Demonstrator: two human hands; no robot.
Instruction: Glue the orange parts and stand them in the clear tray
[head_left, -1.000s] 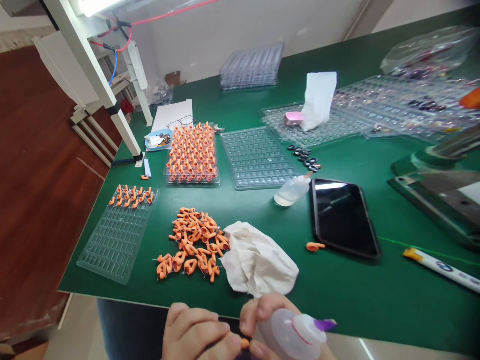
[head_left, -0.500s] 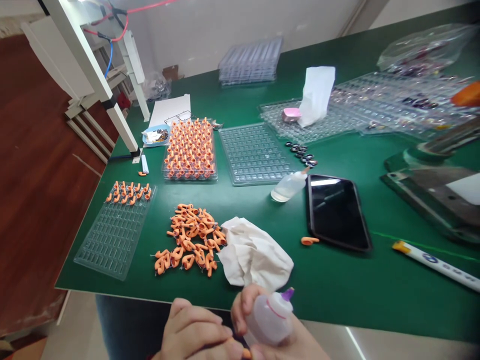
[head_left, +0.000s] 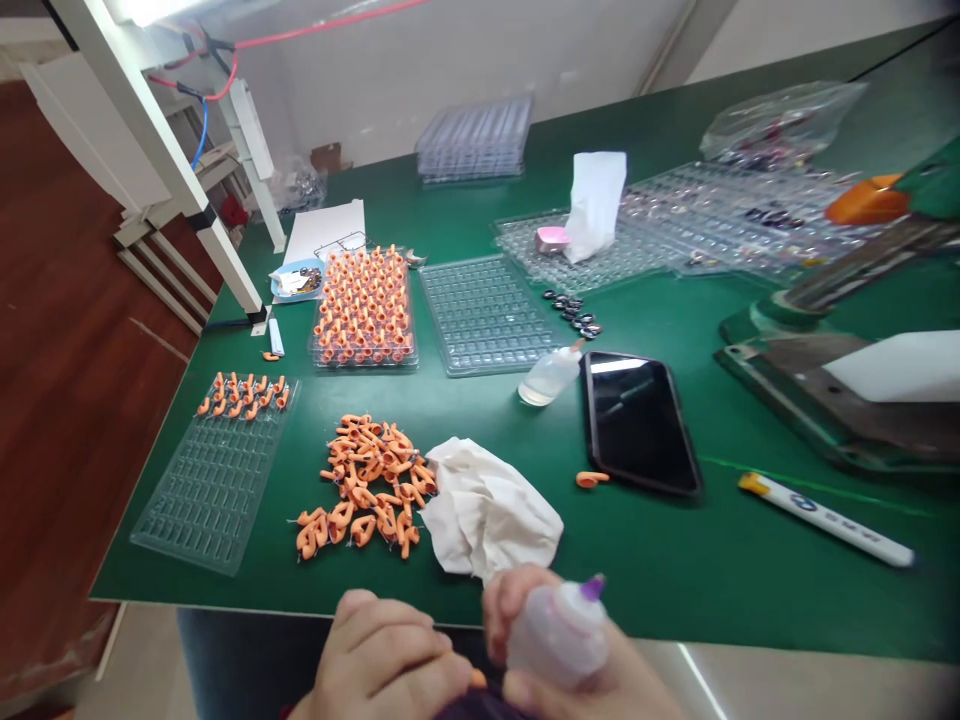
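My right hand (head_left: 585, 680) is wrapped round a translucent squeeze bottle (head_left: 551, 640) with a purple tip pointing up. To its left, my left hand (head_left: 390, 655) is closed, fingers curled, at the table's front edge. A bit of an orange earbud-shaped piece (head_left: 478, 679) shows at its fingertips; most of that piece is hidden. Just beyond my hands lies a crumpled white cloth (head_left: 491, 510). Left of the cloth spreads a heap of similar orange pieces (head_left: 371, 470), some with thin wire ends sticking out.
A clear tray (head_left: 199, 490) at left holds orange pieces in its far rows. Behind the heap stands a filled tray (head_left: 364, 310), beside an unfilled one (head_left: 487, 315). A second bottle (head_left: 549, 377), a tablet (head_left: 641, 420), a marker (head_left: 825, 520) and a green metal stand (head_left: 810, 390) occupy the right.
The camera view has swung slightly right, so the table things sit further left. My right hand with the bottle has drawn a little away from my left fingers.
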